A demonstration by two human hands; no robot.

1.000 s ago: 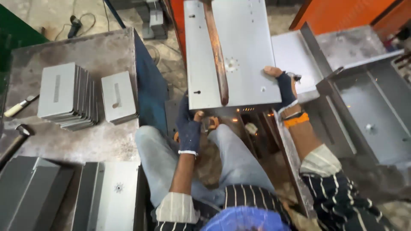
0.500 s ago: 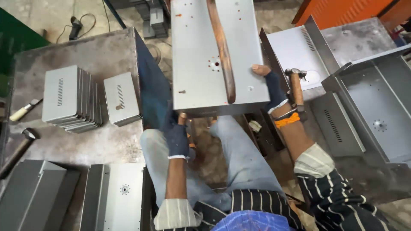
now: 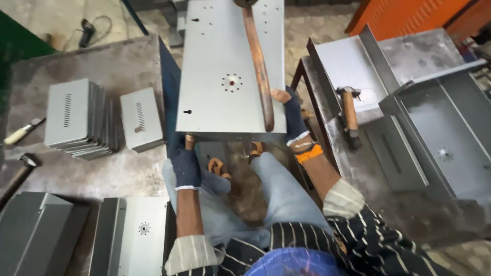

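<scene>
A large grey sheet-metal panel [image 3: 220, 97] with small holes lies in front of me, over my knees. A rusty copper-coloured bar [image 3: 258, 71] runs down across its top face. My left hand [image 3: 185, 162], in a dark glove, grips the panel's near left corner from below. My right hand [image 3: 292, 115], also gloved, holds the panel's right edge beside the lower end of the bar. An orange band sits on my right wrist.
On the left table [image 3: 102, 174] stands a stack of grey vented plates [image 3: 76, 120] and one single plate [image 3: 141, 118]. More folded panels [image 3: 130, 235] lie at the lower left. On the right bench a hammer [image 3: 349, 112] rests beside grey trays [image 3: 440, 143].
The panel has come closer to me and now covers more of my lap. My left hand moved up to its near left corner; my right hand stayed on the right edge.
</scene>
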